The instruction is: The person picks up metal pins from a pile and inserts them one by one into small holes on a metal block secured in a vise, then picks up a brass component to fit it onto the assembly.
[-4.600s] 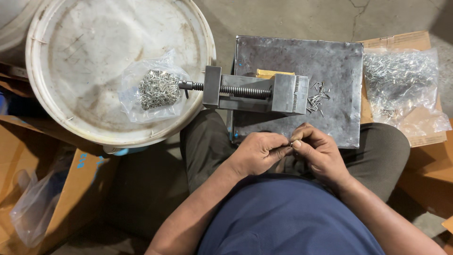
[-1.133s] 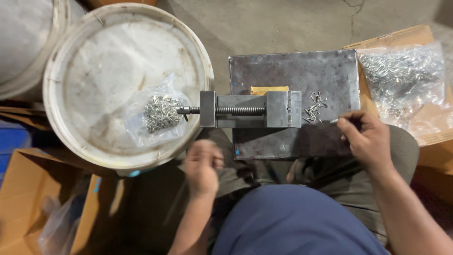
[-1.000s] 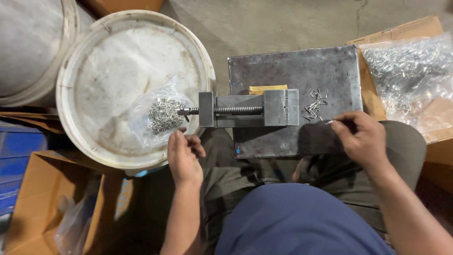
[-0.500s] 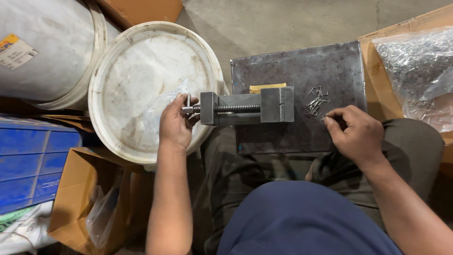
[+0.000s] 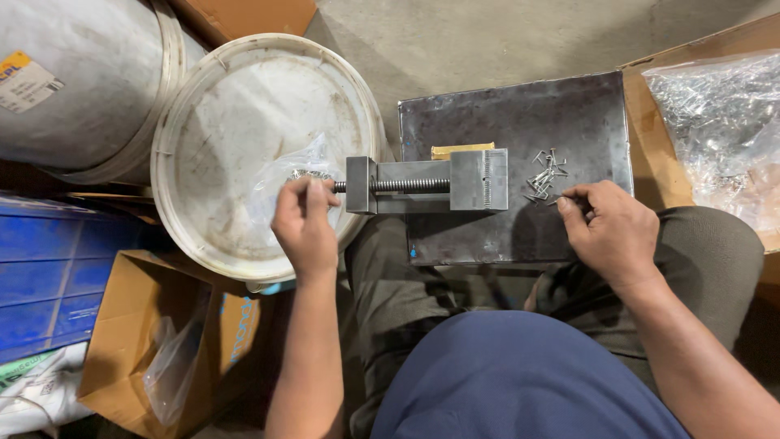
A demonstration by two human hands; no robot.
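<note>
A small steel vise (image 5: 426, 183) lies across the left edge of a grey metal plate (image 5: 520, 106) resting on my lap. My left hand (image 5: 305, 228) rests on a clear plastic bag of small metal parts (image 5: 284, 175) on a white bucket lid (image 5: 244, 122), right at the end of the vise screw. Its fingers are curled over the bag. My right hand (image 5: 605, 232) sits on the plate's right side, fingertips pinched at a small pile of loose metal pins (image 5: 544, 175). Whether a pin is held is hidden.
A large white drum (image 5: 73, 81) stands at the top left. Blue crates (image 5: 41, 276) and an open cardboard box (image 5: 162, 341) with a plastic bag sit at the left. At the right, a cardboard box holds a big clear bag of metal parts (image 5: 723, 130).
My hands, together at my lap before, have spread apart. The left hand reached up onto the bag at the vise screw; the right hand moved to the pin pile. The view shifted left.
</note>
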